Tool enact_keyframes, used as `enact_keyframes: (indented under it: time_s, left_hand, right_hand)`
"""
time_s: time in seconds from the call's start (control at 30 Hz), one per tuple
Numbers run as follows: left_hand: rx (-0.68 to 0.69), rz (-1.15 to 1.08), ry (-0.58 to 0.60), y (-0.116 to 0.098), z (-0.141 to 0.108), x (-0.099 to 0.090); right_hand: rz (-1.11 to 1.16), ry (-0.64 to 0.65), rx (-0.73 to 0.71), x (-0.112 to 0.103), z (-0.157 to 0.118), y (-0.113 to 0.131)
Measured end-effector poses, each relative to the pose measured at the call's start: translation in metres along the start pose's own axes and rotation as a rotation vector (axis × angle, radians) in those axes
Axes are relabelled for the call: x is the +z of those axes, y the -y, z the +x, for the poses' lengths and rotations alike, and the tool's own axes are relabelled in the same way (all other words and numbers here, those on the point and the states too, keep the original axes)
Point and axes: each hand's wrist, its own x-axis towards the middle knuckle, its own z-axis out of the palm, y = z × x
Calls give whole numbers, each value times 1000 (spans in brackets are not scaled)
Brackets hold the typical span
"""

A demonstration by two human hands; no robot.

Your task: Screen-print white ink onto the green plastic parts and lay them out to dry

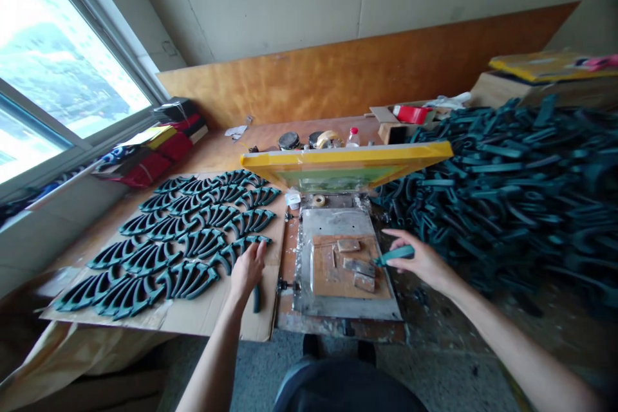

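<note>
A dark teal moulded piece (pixel 394 255) is gripped in the right hand (pixel 416 259), fingers closed around it, with its tip pointing over the metal platen (pixel 345 277) near the front edge of the desk. The left hand (pixel 248 268) sits narrow, fingers together, at the end of a row of arched teal pieces (pixel 203 243). A short dark strip (pixel 256 299) shows just below it, though whether that hand holds it I cannot tell.

Those pieces lie nested on a cardboard sheet (pixel 207 317), each curve tucked into the next, so many fit side by side without overlapping. A yellow-taped screen frame (pixel 345 156) is tilted up behind the platen, which leaves the platen's surface open to reach. To the right, a heap of similar teal pieces (pixel 506 193) spreads across the desk (pixel 217 145) — loose and unsorted, in contrast to the ordered rows.
</note>
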Motion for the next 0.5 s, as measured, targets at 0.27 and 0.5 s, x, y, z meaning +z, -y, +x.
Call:
enact_keyframes:
  time_s: [0.27,0.5]
  left_hand:
    - [309,-1468,-411,-123,33,-89]
    - [239,-1421,-339,-109,10,-89]
  right_hand:
    - [33,-71,2,92,31,28]
    - [-687,-275,-278,104,24,-1]
